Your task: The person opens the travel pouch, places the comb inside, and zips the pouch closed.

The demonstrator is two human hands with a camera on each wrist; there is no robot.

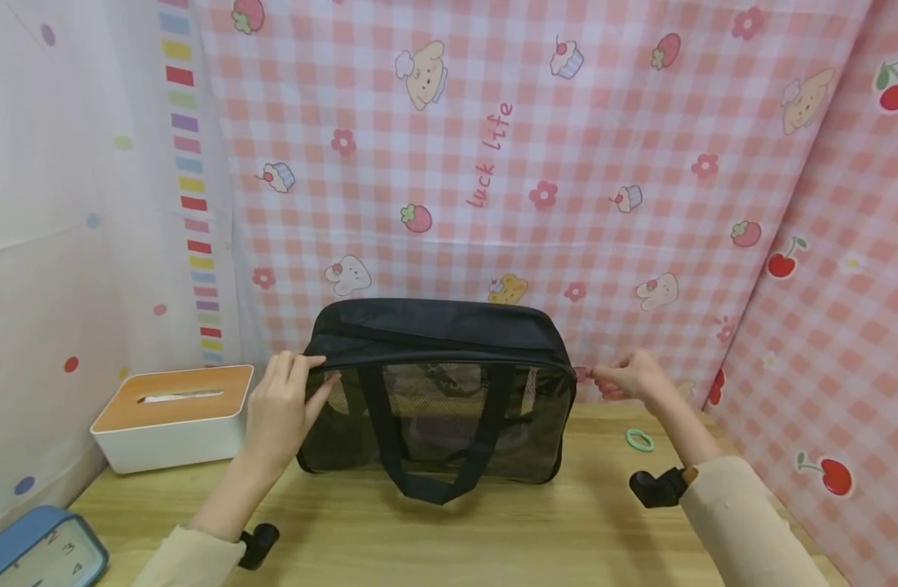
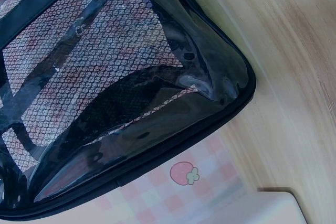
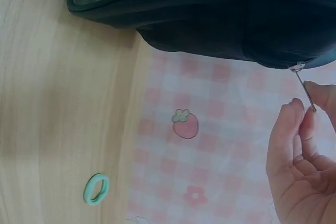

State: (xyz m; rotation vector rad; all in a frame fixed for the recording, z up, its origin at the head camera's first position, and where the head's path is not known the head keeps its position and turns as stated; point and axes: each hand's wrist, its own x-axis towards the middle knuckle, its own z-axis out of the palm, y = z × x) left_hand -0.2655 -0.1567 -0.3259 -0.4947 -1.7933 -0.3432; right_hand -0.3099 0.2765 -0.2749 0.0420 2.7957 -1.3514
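A black bag (image 1: pixel 449 330) with see-through front and mesh stands upright on the wooden table. One black strap handle (image 1: pixel 437 489) hangs down its front. My left hand (image 1: pixel 278 401) pinches the bag's upper left edge, index finger on top and thumb in front. Off the bag's right end, my right hand (image 1: pixel 635 377) pinches a thin metal zipper pull (image 3: pixel 306 92) between thumb and fingertips. The pull sticks out from its slider (image 3: pixel 297 67) at the bag's edge. In the left wrist view the left hand is out of sight; only the bag's clear side (image 2: pixel 173 98) shows there.
To the left stands a white tissue box (image 1: pixel 173 444) with a wooden lid. A blue clock (image 1: pixel 45 546) is at the near left corner. A mint-green ring (image 1: pixel 639 440) lies right of the bag. Pink checked cloth (image 1: pixel 449 163) hangs close behind.
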